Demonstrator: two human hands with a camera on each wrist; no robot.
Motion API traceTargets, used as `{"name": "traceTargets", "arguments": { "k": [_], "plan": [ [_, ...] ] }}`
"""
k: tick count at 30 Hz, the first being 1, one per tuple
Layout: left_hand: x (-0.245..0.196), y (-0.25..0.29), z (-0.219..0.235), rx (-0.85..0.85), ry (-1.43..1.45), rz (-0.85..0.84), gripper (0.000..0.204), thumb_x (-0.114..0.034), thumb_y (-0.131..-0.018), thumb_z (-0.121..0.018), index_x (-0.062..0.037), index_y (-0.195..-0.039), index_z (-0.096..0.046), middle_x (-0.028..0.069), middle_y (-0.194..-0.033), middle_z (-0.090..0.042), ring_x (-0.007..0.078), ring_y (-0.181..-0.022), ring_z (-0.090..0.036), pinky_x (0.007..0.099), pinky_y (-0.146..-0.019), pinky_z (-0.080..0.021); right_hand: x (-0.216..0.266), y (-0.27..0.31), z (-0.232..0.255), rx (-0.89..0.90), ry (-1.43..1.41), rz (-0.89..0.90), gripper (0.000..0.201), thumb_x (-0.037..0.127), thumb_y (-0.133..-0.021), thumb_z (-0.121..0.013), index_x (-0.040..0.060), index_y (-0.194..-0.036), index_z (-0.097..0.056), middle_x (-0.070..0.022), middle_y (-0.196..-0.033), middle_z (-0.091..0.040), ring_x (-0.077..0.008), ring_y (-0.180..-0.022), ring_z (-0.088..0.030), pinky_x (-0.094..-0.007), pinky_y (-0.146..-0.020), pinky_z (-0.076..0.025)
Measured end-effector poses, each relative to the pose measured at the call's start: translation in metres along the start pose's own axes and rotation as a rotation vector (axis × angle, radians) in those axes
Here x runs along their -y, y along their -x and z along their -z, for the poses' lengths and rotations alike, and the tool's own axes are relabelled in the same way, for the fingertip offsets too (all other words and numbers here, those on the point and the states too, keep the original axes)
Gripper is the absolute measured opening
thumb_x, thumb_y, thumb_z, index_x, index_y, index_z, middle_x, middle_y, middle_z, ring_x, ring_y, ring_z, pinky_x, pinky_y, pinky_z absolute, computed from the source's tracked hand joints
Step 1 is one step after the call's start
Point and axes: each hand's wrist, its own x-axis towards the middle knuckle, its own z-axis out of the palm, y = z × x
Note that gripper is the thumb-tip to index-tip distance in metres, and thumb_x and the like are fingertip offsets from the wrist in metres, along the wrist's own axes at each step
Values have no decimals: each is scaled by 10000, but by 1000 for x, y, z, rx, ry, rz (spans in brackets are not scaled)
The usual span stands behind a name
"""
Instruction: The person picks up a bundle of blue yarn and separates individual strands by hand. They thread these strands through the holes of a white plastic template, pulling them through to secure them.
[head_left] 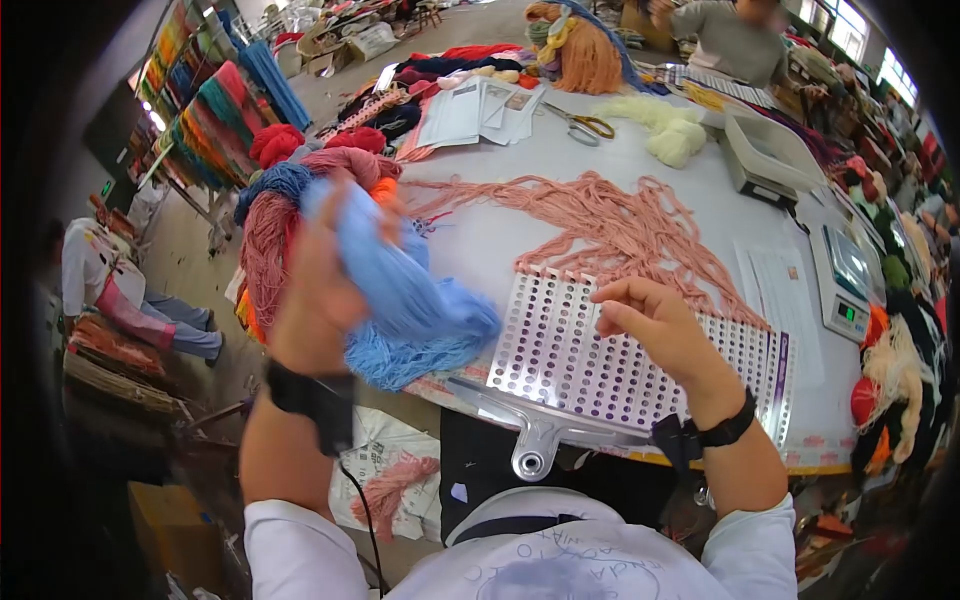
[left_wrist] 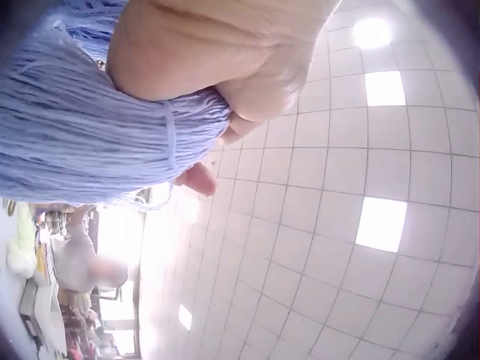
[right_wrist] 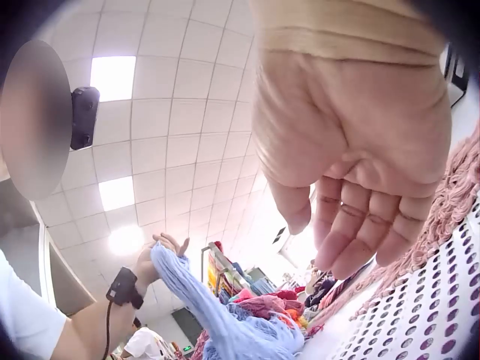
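My left hand [head_left: 325,285], blurred in the head view, grips one end of a light blue yarn skein [head_left: 400,285] and holds it up over the table's left side. The skein's lower end trails onto more blue yarn at the table edge. In the left wrist view, strands [left_wrist: 97,127] run in a thick bundle beneath the palm, with a thin tie around them. My right hand [head_left: 650,320] hovers over a white board with rows of holes [head_left: 560,350], its fingers loosely bent and holding nothing. Pink yarn [head_left: 625,225] spreads behind the board, looped along its far edge.
Red, blue and mauve skeins [head_left: 270,215] pile up at the left. Scissors [head_left: 580,125], paper sheets [head_left: 480,110] and pale yellow yarn [head_left: 660,130] lie toward the back. A digital scale [head_left: 845,285] stands at the right. Another person [head_left: 735,45] is across the table.
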Motion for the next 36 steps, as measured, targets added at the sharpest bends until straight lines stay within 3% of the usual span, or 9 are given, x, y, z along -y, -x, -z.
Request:
{"name": "traceTargets", "arguments": {
  "k": [2,5,8,10,18,20,26,29,36],
  "plan": [
    [50,-2,19,27,240,252,460,-313,-919,-513,70,-1167,-445,119,-962,-534,129,-773,-530,245,-619,-489,7,-11,-19,-27,-18,15,216,105,-876,-571,-22,-1050,-588,-50,-855,-633,-97,-796,-596,-231,-739,-479],
    [98,9,22,55,326,250,397,-254,-903,-543,50,-1152,-489,131,-1007,-574,193,-858,-574,288,-762,-491,10,-21,-50,-23,-62,20,234,122,-862,-598,-23,-1046,-593,-57,-859,-637,-102,-785,-595,-235,-722,-474],
    [124,22,1,9,-13,112,523,-296,-914,-481,44,-1300,-391,202,-1212,-505,253,-1090,-529,355,-918,-448,8,-27,-73,-31,11,106,236,150,-841,-634,-19,-1005,-616,-61,-858,-642,-101,-762,-593,-250,-696,-469],
    [133,25,3,182,-4,152,562,-251,-901,-474,45,-1357,-329,219,-1298,-452,286,-1204,-458,402,-1012,-368,8,-27,-81,-20,177,108,217,176,-826,-658,-7,-942,-647,-60,-838,-649,-95,-734,-586,-249,-666,-455],
    [132,39,16,158,-13,179,567,-246,-855,-489,80,-1309,-389,207,-1251,-500,279,-1133,-520,392,-989,-391,-16,-11,-79,55,-35,-72,174,171,-849,-642,2,-886,-659,7,-725,-596,-36,-631,-459,-207,-552,-360],
    [132,41,18,145,-10,149,460,-181,-851,-561,53,-1240,-489,153,-1149,-571,220,-1020,-573,353,-886,-458,-15,-7,-82,38,-99,-93,173,166,-871,-620,-2,-897,-653,23,-735,-591,-27,-620,-429,-195,-540,-327],
    [132,44,14,37,-63,17,592,-33,-784,-642,42,-1317,-397,86,-922,-606,147,-794,-598,288,-687,-511,-2,2,-85,78,-225,-215,154,108,-891,-580,-34,-929,-627,-27,-814,-631,-51,-728,-549,-195,-640,-429],
    [127,45,5,28,-271,26,762,-94,-700,-715,59,-1346,-341,65,-845,-584,132,-776,-569,272,-700,-471,-3,4,-84,122,-266,-223,143,83,-892,-566,-42,-934,-622,-60,-851,-644,-69,-787,-584,-204,-696,-457],
    [128,42,7,-12,-242,49,801,-55,-671,-738,65,-1352,-333,39,-798,-581,105,-749,-550,237,-705,-427,-8,2,-86,109,-239,-299,139,85,-873,-589,-45,-913,-616,-54,-815,-650,-62,-728,-584,-194,-630,-451]
  ]
}}
